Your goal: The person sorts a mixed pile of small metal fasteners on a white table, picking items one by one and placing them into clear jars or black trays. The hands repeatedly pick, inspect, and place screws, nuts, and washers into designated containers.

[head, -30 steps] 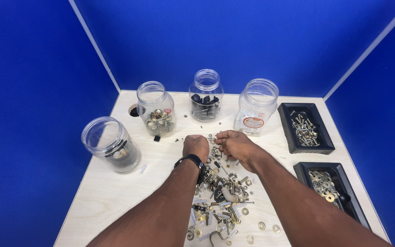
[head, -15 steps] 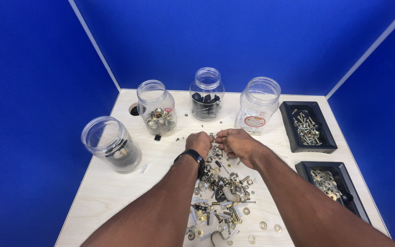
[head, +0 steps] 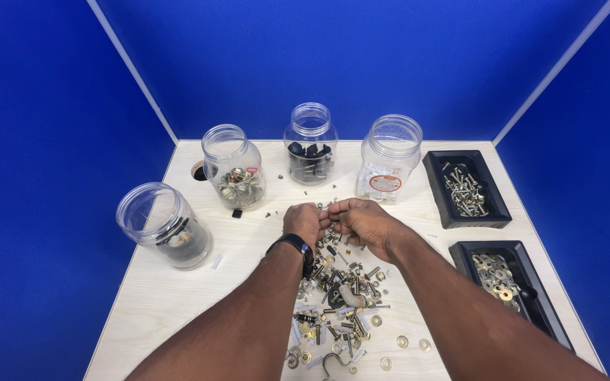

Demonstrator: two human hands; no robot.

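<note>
1. Both hands brought together at the far end of the hardware pile (head: 337, 303): left hand (head: 303, 222) and right hand (head: 361, 222) fingertip to fingertip, fingers curled narrow around some small part, too tiny to identify.
2. Black wristband (head: 292, 247) on the left wrist.
3. Pile of mixed screws, bolts, washers and white plugs spread on the pale wooden bench (head: 178, 296), directly under and behind the hands, reaching to the near edge.
4. Four clear open jars in an arc beyond the hands: near-left jar (head: 165, 226) with a few dark pieces; second jar (head: 233, 166) with brassy metal bits; middle jar (head: 310, 144) with black parts; right jar (head: 388, 159) with white pieces and a round label.
5. Two black trays on the right side: far tray (head: 464, 189) with silver screws, near tray (head: 506, 282) with washers.
6. Round hole (head: 198, 171) in the bench just left of the second jar.
7. Blue walls on three sides.
</note>
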